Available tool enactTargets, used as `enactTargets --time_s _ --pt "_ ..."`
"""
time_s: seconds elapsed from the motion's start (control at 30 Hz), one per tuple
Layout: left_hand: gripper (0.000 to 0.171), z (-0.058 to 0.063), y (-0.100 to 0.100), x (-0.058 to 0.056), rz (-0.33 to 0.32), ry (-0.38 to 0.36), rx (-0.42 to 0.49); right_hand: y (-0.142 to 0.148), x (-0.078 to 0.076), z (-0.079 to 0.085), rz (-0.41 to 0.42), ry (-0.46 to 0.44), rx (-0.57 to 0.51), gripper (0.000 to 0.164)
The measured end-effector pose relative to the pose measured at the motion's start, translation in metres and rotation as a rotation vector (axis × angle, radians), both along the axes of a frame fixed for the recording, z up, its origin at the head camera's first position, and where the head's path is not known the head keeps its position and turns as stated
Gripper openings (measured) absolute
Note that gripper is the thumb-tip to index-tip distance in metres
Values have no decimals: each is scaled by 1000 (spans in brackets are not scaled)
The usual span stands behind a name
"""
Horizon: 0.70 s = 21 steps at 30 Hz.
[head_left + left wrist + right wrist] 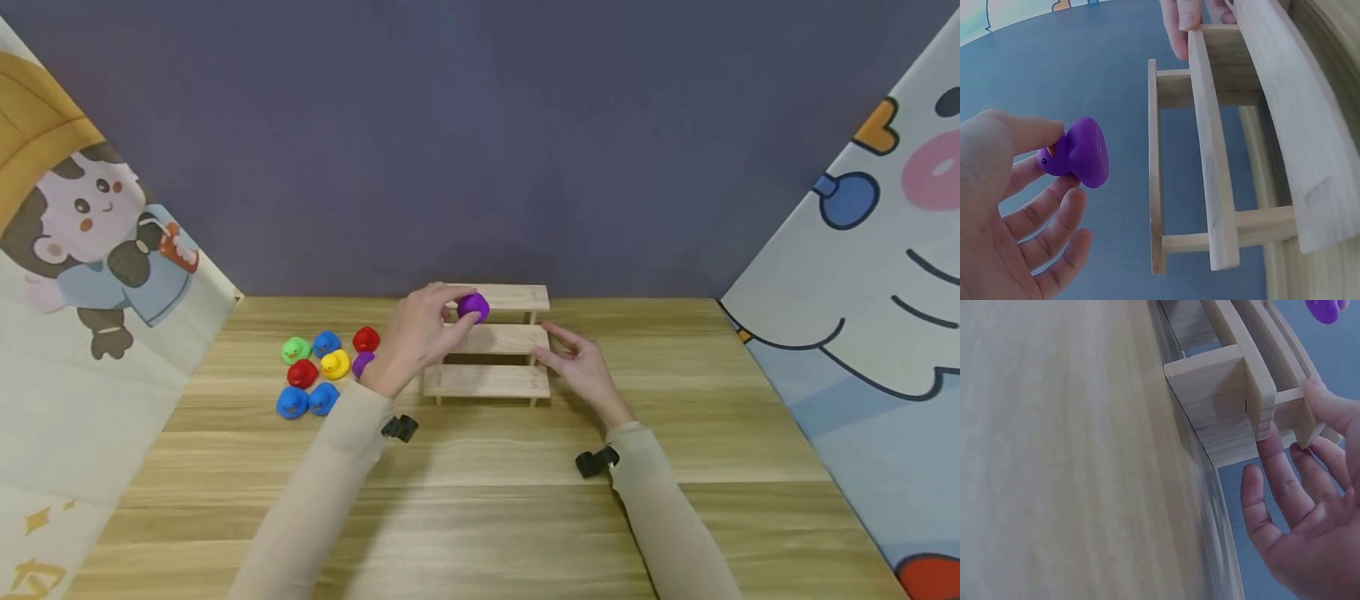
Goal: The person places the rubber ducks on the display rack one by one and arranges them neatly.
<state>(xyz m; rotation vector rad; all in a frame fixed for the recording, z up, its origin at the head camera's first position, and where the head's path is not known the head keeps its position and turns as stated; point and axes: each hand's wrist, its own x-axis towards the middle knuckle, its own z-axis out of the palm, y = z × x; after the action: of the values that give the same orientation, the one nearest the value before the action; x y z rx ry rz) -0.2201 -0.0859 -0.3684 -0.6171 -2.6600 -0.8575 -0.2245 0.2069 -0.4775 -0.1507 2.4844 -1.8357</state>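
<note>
A purple toy duck (474,307) is pinched between the thumb and fingertips of my left hand (420,337), held up near the top tier of a three-tier wooden stand (487,381). In the left wrist view the duck (1088,153) is tipped sideways, its flat base facing the stand, with a gap between them. My right hand (583,371) grips the stand's right end at the middle tier. The right wrist view shows that thumb on the tier's edge and fingertips against its end. My left hand covers part of the stand's left side.
Left of the stand, several toy ducks sit on the wooden table (480,500): a green duck (296,351), a yellow duck (335,364), red, blue and a partly hidden purple duck (362,363). A dark blue panel (480,150) rises behind; printed panels flank both sides.
</note>
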Motion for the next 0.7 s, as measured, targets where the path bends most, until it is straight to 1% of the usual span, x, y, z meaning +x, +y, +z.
enactTargets --time_s 0.13,0.27,0.43,0.57,0.7 --pt "38 1 10 -10 -18 -10 5 2 -1 -2 -1 4 -10 68" --pt "38 1 19 -19 -8 -25 -4 1 -1 -4 -3 13 -12 67" --pt "39 2 28 -28 2 -39 19 -1 1 -5 -5 11 -30 66" --pt "40 1 35 -34 -10 -45 22 -1 1 -5 -13 10 -32 65" --pt "40 -1 41 -38 -25 -47 26 0 0 -5 0 12 -32 65"
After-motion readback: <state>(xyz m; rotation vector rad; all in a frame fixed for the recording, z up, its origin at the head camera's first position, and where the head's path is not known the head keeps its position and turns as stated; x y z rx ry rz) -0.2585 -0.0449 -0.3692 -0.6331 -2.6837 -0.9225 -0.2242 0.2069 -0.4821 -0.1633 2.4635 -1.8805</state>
